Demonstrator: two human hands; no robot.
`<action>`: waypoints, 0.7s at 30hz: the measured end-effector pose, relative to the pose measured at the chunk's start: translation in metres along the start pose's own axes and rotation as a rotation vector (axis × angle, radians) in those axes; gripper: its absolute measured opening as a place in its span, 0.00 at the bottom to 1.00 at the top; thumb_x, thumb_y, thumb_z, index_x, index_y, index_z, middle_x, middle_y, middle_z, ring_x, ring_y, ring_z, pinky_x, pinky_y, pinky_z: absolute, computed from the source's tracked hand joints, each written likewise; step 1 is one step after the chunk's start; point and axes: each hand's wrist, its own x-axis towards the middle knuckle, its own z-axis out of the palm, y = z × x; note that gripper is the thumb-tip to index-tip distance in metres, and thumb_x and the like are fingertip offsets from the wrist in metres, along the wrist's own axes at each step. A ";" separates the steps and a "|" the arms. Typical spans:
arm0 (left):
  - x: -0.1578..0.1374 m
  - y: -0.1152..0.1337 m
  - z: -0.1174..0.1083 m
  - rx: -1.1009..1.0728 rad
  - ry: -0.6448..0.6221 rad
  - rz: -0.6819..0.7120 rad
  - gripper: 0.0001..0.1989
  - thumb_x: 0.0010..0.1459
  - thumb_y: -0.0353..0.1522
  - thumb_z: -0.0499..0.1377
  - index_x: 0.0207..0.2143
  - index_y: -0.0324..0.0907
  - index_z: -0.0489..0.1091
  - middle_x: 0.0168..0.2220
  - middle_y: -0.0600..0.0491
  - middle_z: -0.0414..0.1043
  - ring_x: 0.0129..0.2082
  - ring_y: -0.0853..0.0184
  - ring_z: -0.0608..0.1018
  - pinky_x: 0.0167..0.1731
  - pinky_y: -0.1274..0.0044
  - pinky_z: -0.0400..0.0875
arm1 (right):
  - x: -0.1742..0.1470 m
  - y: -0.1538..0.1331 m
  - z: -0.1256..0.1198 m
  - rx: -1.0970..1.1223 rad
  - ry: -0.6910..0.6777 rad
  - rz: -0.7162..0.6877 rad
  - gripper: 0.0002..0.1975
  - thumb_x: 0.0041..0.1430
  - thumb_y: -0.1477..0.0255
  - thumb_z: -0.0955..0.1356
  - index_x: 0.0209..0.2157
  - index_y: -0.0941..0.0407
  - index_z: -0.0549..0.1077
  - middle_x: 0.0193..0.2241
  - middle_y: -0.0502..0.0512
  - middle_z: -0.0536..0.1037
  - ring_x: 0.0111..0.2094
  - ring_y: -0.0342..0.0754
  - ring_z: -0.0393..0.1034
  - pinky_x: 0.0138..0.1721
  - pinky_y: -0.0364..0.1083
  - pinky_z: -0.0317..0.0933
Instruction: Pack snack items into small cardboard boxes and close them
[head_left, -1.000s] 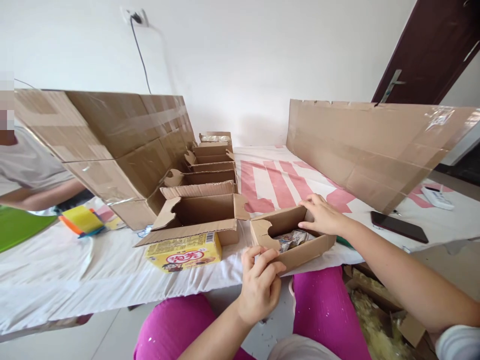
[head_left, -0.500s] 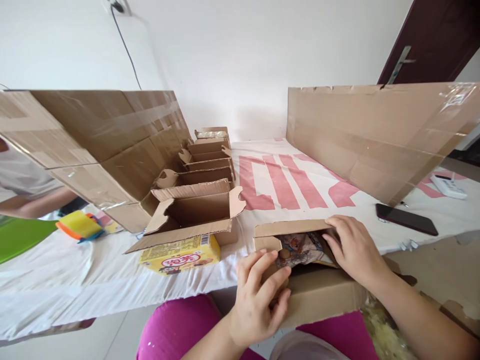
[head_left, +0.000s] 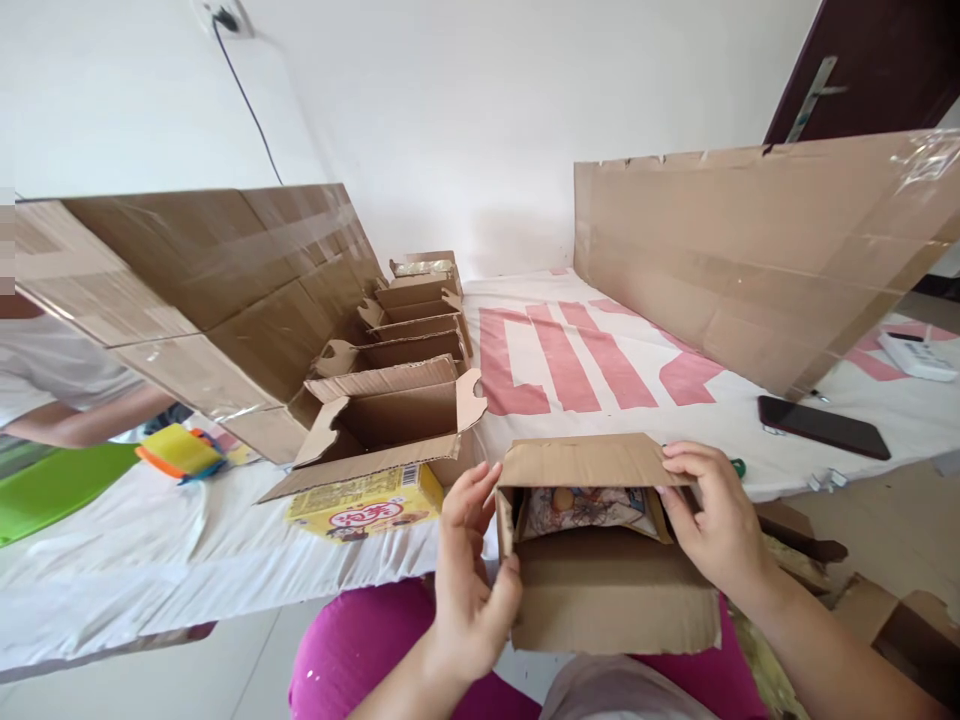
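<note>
A small brown cardboard box rests at the table's front edge, over my lap. Its far flap is bent inward over the opening, while the near flap hangs toward me. Inside lies a printed plastic packet, partly covered by the far flap. My left hand grips the box's left end, thumb at the near corner and fingers along the side. At the right end, my right hand pinches the far flap's corner between thumb and fingers.
Several open cardboard boxes stand in a row on the left, with a yellow printed carton before them. Tall cardboard panels flank both sides. A black phone lies right. Another person's arm shows far left.
My left hand has moved from the box's left flap to its left end. The left flap has folded in, the far flap leans further over the opening, and the box has turned squarer to me.
</note>
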 end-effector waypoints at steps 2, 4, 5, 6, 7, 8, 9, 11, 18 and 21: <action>0.003 -0.007 -0.010 -0.117 0.029 -0.159 0.21 0.57 0.31 0.55 0.54 0.42 0.61 0.54 0.42 0.65 0.51 0.58 0.74 0.43 0.69 0.74 | 0.007 0.007 0.003 -0.006 -0.002 -0.002 0.11 0.59 0.77 0.65 0.43 0.52 0.65 0.42 0.59 0.71 0.45 0.55 0.69 0.46 0.56 0.66; 0.007 -0.016 -0.017 -0.237 0.024 -0.376 0.16 0.56 0.34 0.59 0.48 0.42 0.66 0.41 0.48 0.73 0.37 0.65 0.78 0.31 0.76 0.73 | 0.013 0.013 0.004 -0.025 -0.011 -0.003 0.10 0.59 0.76 0.65 0.43 0.52 0.65 0.40 0.58 0.71 0.44 0.54 0.69 0.45 0.55 0.66; 0.009 -0.021 -0.019 -0.323 0.015 -0.486 0.15 0.54 0.35 0.60 0.44 0.42 0.67 0.34 0.51 0.73 0.30 0.67 0.77 0.27 0.78 0.71 | 0.016 0.014 0.005 -0.041 -0.016 -0.008 0.10 0.59 0.75 0.65 0.43 0.52 0.66 0.39 0.58 0.71 0.43 0.54 0.69 0.45 0.56 0.66; 0.011 -0.025 -0.020 -0.417 0.004 -0.585 0.14 0.52 0.37 0.62 0.40 0.41 0.69 0.29 0.54 0.72 0.25 0.69 0.75 0.24 0.80 0.69 | 0.019 0.013 0.004 -0.062 -0.014 -0.017 0.11 0.59 0.74 0.66 0.44 0.52 0.66 0.40 0.58 0.72 0.44 0.55 0.69 0.46 0.56 0.66; 0.014 -0.029 -0.019 -0.509 0.002 -0.664 0.14 0.50 0.38 0.64 0.37 0.40 0.69 0.26 0.55 0.71 0.22 0.71 0.73 0.23 0.80 0.67 | 0.020 0.011 0.003 -0.089 0.002 -0.029 0.12 0.59 0.73 0.67 0.45 0.52 0.67 0.42 0.59 0.72 0.46 0.56 0.69 0.47 0.58 0.65; 0.016 -0.032 -0.018 -0.592 0.012 -0.720 0.15 0.47 0.38 0.66 0.34 0.39 0.70 0.24 0.56 0.71 0.21 0.71 0.73 0.23 0.80 0.67 | 0.021 0.008 0.002 -0.118 0.036 -0.050 0.14 0.57 0.72 0.68 0.46 0.52 0.67 0.44 0.60 0.72 0.48 0.58 0.68 0.49 0.59 0.64; 0.018 -0.035 -0.016 -0.665 0.032 -0.757 0.15 0.44 0.38 0.67 0.32 0.39 0.70 0.24 0.56 0.71 0.21 0.71 0.72 0.23 0.80 0.67 | 0.021 0.003 0.000 -0.142 0.078 -0.080 0.16 0.56 0.72 0.70 0.46 0.51 0.67 0.46 0.60 0.71 0.51 0.59 0.66 0.51 0.61 0.63; 0.022 -0.040 -0.012 -0.777 0.087 -0.796 0.16 0.40 0.37 0.70 0.29 0.38 0.71 0.24 0.56 0.72 0.22 0.72 0.73 0.25 0.81 0.67 | 0.019 -0.007 -0.002 -0.132 0.118 -0.170 0.19 0.53 0.73 0.72 0.46 0.50 0.68 0.47 0.59 0.71 0.52 0.59 0.66 0.53 0.60 0.62; 0.019 -0.043 -0.001 -0.964 0.040 -0.811 0.18 0.40 0.36 0.71 0.31 0.39 0.71 0.27 0.55 0.74 0.25 0.72 0.75 0.28 0.81 0.69 | 0.013 -0.016 0.009 -0.136 -0.438 -0.130 0.19 0.56 0.69 0.70 0.50 0.50 0.70 0.51 0.57 0.73 0.51 0.58 0.68 0.52 0.60 0.65; 0.016 -0.041 -0.001 -1.011 -0.093 -0.741 0.18 0.43 0.37 0.70 0.36 0.40 0.70 0.27 0.56 0.73 0.25 0.72 0.75 0.29 0.81 0.70 | 0.013 -0.009 0.015 -0.193 -0.576 -0.070 0.26 0.53 0.71 0.71 0.55 0.51 0.68 0.56 0.57 0.70 0.55 0.60 0.65 0.55 0.62 0.63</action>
